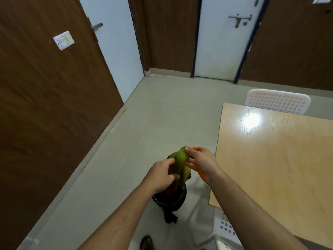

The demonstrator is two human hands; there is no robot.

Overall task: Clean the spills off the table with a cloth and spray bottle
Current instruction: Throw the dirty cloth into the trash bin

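Both hands, the left hand (163, 171) and right hand (199, 160), pinch the green cloth (181, 159) over a black-lined bin (170, 200) beside the table (270, 159), apparently shaking out debris; wiping would resume next, no spray bottle visible

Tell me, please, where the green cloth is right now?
In the head view the green cloth hangs low at centre, pinched between left hand and right hand, above the black bin, left of the wooden table.

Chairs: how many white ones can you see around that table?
2. One white chair stands at the table's far edge; another sits at its near-left corner. More may be out of frame.
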